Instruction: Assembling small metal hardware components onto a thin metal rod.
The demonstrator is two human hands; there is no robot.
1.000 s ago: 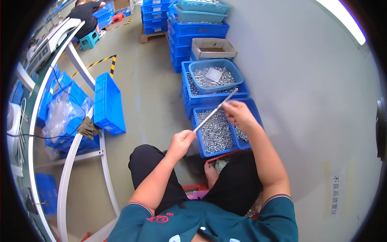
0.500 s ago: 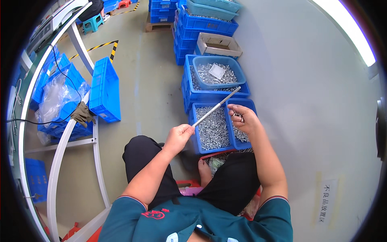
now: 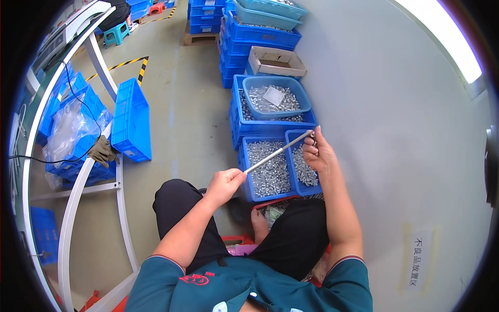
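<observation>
Rod (image 3: 278, 152) spans both hands: left hand (image 3: 224, 183) grips its lower end, right hand (image 3: 318, 153) pinches its tip

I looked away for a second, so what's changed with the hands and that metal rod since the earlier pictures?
Little. The metal rod now lies flatter, and the right hand is at its far tip. The left hand keeps its grip on the near end, above the blue bins of small metal parts. Nothing was picked up or let go.
</observation>
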